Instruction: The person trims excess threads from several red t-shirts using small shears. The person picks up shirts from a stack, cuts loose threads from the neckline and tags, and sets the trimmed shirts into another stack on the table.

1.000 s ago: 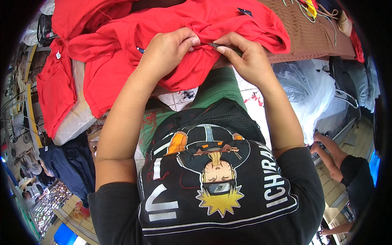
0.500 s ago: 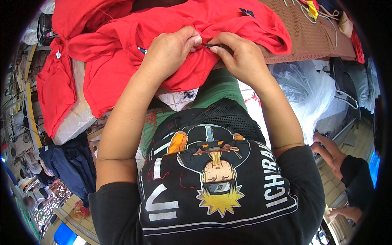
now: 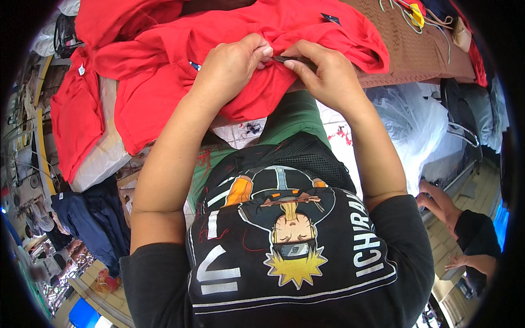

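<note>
Closer together than a second ago, over red cloth, probably light, soft and best held by a pinched fold, draped on the brown worktop, the left hand and right hand arch knuckles-up, the first seemingly pinching that cloth, the second a small dark tool.

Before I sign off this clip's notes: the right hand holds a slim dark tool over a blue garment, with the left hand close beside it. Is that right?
Not quite: the garment is red, not blue, as the head view shows. The right hand does hold a slim dark tool over it, with the left hand close beside.
</note>
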Motion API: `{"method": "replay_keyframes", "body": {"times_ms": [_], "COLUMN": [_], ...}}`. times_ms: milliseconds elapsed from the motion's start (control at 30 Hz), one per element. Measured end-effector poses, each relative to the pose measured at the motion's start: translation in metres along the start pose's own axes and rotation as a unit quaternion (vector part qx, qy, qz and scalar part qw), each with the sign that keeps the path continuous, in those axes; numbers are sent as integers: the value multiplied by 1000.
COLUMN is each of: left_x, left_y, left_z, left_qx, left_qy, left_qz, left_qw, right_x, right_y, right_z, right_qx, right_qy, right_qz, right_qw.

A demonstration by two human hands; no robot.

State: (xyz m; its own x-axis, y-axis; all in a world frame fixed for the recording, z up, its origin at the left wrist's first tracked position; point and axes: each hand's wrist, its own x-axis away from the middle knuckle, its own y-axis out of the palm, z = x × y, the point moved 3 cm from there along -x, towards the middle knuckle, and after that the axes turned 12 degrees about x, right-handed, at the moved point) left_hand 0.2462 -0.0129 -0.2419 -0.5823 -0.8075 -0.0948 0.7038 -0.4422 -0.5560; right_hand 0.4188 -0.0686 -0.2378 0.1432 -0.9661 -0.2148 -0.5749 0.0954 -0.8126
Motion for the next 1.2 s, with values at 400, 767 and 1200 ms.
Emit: {"method": "replay_keyframes", "body": {"times_ms": [400, 767, 1200], "left_x": [20, 277, 87], "left_y": [-27, -208, -9], "left_z": [15, -21, -4], "left_qx": [79, -373, -186], "left_qy": [62, -510, 145], "left_qz": [32, -19, 41], "left_qw": [994, 775, 971], "right_x": [-5, -8, -6], "right_y": [-10, -46, 34], "right_z": [-8, 5, 1], "right_qx": [117, -52, 19], "right_qy": [-47, 34, 25], "right_qz": [50, 160, 38], "right_qw": [991, 985, 999]}}
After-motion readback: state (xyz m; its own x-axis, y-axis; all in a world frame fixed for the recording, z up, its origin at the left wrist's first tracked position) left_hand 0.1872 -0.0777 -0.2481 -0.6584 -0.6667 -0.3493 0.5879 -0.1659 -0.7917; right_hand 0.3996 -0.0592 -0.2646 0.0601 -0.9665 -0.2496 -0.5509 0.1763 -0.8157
